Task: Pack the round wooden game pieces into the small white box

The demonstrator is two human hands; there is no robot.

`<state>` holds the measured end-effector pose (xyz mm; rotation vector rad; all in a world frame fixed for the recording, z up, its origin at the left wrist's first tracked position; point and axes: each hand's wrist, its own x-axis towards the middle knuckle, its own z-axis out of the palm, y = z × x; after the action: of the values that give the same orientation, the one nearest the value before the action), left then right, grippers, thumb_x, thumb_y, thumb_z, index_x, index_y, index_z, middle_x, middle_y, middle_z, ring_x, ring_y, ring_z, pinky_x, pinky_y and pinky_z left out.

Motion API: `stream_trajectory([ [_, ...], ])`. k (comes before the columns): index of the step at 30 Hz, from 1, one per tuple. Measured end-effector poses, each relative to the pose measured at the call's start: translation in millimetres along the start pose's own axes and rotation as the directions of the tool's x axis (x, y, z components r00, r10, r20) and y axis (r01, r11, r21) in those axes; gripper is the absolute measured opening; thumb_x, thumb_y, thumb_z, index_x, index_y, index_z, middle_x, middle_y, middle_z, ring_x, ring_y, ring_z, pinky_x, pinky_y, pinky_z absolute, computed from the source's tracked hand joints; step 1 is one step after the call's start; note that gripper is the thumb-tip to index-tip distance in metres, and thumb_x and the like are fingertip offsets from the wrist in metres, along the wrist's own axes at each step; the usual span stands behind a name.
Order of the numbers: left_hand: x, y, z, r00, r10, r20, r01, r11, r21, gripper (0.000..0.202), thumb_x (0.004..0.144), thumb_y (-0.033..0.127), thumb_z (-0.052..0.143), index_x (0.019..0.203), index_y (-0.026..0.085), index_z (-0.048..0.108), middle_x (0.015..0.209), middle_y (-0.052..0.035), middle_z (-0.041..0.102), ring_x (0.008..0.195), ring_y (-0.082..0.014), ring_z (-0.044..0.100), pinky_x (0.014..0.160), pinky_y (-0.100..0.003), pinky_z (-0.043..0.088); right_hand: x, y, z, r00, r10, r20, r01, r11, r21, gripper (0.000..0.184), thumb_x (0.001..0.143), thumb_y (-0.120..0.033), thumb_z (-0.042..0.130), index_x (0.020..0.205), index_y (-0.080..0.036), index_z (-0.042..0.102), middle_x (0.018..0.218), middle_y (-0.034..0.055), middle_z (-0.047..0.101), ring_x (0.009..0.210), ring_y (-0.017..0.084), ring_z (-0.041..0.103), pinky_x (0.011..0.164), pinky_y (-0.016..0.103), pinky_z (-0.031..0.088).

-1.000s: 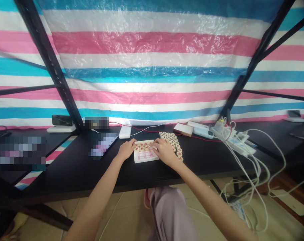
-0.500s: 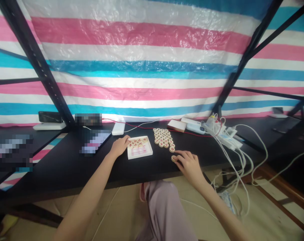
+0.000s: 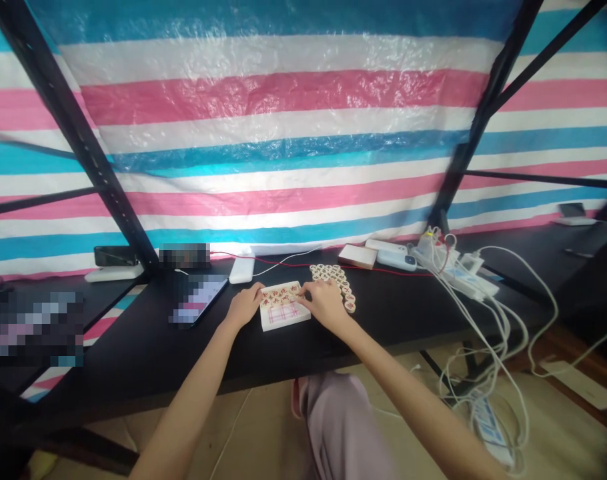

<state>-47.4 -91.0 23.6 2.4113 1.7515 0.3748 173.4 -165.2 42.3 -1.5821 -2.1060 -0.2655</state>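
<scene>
A shallow white box (image 3: 286,325) lies on the black table with two rows of round Chinese chess pieces (image 3: 274,295) in its far part. Red lines mark the bare near part of its floor. My left hand (image 3: 244,308) grips the box's left edge. Over the box's right side is my right hand (image 3: 328,307), fingers pinched at the end of the second row around a Chinese chess piece that they mostly cover. Just beyond and right of that hand lies a cluster of loose pieces (image 3: 327,271), partly hidden by it.
Left of the box lie a phone (image 3: 199,300) and a white power bank (image 3: 242,267). Behind the pieces are a box lid (image 3: 357,256) and a pale blue phone (image 3: 396,259). A power strip (image 3: 453,277) with tangled white cables sits at the right. A red cable crosses the back.
My right hand has moved left from the table's near right, carrying a piece to the box. My left hand stays on the box edge. The view has tilted slightly upward.
</scene>
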Motion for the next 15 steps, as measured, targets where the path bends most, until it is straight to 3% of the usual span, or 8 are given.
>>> stream_trajectory([
  [3, -0.2, 0.4, 0.1, 1.000, 0.013, -0.004, -0.013, 1.000, -0.006, 0.032, 0.090, 0.030, 0.025, 0.108, 0.026, 0.052, 0.095, -0.0044, 0.065, 0.088, -0.0222, 0.059, 0.071, -0.029, 0.040, 12.6, -6.1, 10.5, 0.990, -0.106, 0.088, 0.118, 0.983, -0.143, 0.015, 0.083, -0.029, 0.054, 0.079, -0.017, 0.062, 0.078, 0.0069, 0.066, 0.081, 0.021, 0.052, 0.074, 0.034, 0.024],
  [7, 0.1, 0.3, 0.8, 1.000, 0.024, -0.009, -0.024, 1.000, -0.009, 0.032, 0.090, 0.030, 0.025, 0.107, 0.026, 0.052, 0.095, -0.0049, 0.065, 0.089, -0.0236, 0.059, 0.071, -0.030, 0.040, 13.9, -8.4, 18.0, 0.982, -0.140, 0.124, 0.163, 0.965, -0.207, 0.018, 0.084, -0.026, 0.052, 0.078, -0.016, 0.065, 0.079, 0.0102, 0.064, 0.084, 0.023, 0.048, 0.074, 0.036, 0.026],
  [12, 1.0, -1.3, 2.2, 1.000, 0.026, -0.006, -0.026, 1.000, -0.017, 0.033, 0.090, 0.031, 0.025, 0.109, 0.025, 0.052, 0.095, -0.0052, 0.064, 0.088, -0.0234, 0.059, 0.071, -0.030, 0.040, 10.7, -6.6, 16.0, 0.983, -0.168, 0.072, 0.180, 0.960, -0.212, 0.024, 0.087, -0.022, 0.045, 0.078, -0.017, 0.067, 0.087, 0.0103, 0.061, 0.089, 0.024, 0.045, 0.073, 0.037, 0.026],
  [15, 1.6, -2.5, 2.9, 0.999, 0.036, -0.006, -0.036, 0.999, -0.014, 0.033, 0.090, 0.032, 0.025, 0.109, 0.025, 0.052, 0.096, -0.0051, 0.064, 0.089, -0.0234, 0.059, 0.071, -0.030, 0.041, 3.3, 0.9, 9.9, 0.989, -0.145, -0.009, 0.142, 0.978, -0.153, 0.023, 0.088, -0.025, 0.044, 0.091, -0.021, 0.067, 0.097, 0.0081, 0.060, 0.092, 0.022, 0.045, 0.075, 0.036, 0.025],
])
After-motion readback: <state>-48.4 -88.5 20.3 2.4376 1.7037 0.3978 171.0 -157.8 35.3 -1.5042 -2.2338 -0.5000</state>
